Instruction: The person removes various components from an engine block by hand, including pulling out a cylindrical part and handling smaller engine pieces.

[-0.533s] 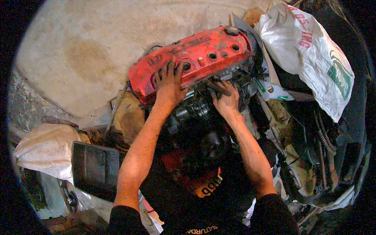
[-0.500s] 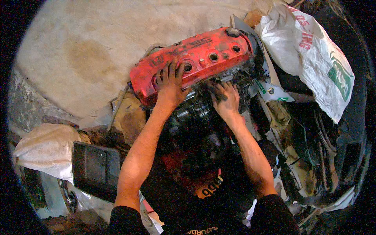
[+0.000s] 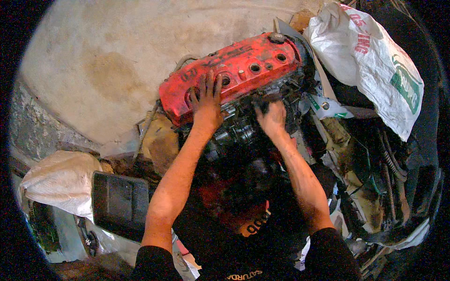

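Observation:
A red engine valve cover (image 3: pixel 248 80), smudged with black grime, tops a dark, greasy engine (image 3: pixel 236 131). Round plug holes run along it, and a dark filler cap (image 3: pixel 277 38) sits at its far right end. My left hand (image 3: pixel 206 105) lies on the left part of the cover, blackened fingers spread flat around one hole. Against the engine's near side, just below the cover, my right hand (image 3: pixel 273 118) is curled in, its fingers dark and partly blurred. Whatever those fingers grip cannot be made out among the black parts.
White woven sacks lie at the far right (image 3: pixel 365 65) and at the left (image 3: pixel 63 182). A black tray (image 3: pixel 121 203) stands beside my left forearm. Scrap panels and hoses (image 3: pixel 386 173) crowd the right side. Stained concrete floor (image 3: pixel 103 70) stretches beyond the engine.
My right hand has turned and its fingers have curled in more at the engine's side. My left hand keeps its place on the cover. The whole view has shifted slightly.

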{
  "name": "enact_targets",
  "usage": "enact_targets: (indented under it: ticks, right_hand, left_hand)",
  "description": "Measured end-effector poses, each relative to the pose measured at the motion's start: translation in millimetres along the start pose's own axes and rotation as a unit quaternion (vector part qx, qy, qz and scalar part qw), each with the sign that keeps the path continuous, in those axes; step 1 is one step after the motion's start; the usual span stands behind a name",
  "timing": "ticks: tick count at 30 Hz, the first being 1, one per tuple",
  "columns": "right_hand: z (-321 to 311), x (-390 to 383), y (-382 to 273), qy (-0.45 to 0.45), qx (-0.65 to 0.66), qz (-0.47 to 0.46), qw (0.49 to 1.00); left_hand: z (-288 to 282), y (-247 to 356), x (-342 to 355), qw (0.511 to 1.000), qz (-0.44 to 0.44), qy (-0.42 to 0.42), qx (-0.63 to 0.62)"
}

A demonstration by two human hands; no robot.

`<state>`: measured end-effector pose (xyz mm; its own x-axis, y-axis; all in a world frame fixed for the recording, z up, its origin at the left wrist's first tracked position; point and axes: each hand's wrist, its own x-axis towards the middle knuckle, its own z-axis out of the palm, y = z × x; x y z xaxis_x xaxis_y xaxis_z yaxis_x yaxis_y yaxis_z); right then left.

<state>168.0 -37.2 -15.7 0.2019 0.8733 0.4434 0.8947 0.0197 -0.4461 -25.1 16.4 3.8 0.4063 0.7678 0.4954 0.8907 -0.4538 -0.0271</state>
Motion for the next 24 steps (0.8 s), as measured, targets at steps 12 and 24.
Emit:
enact_targets:
  ticks: [12,24]
  right_hand:
    - [29,-44,-5,0.115,0.368,0.173,0.906]
    - [65,-61,12,0.07,0.293,0.075,0.951]
  left_hand:
    - [-7,17,-3,0.999,-0.029,0.018,-0.021]
    - [-1,22,2,0.998,-0.037,0.017,-0.039]
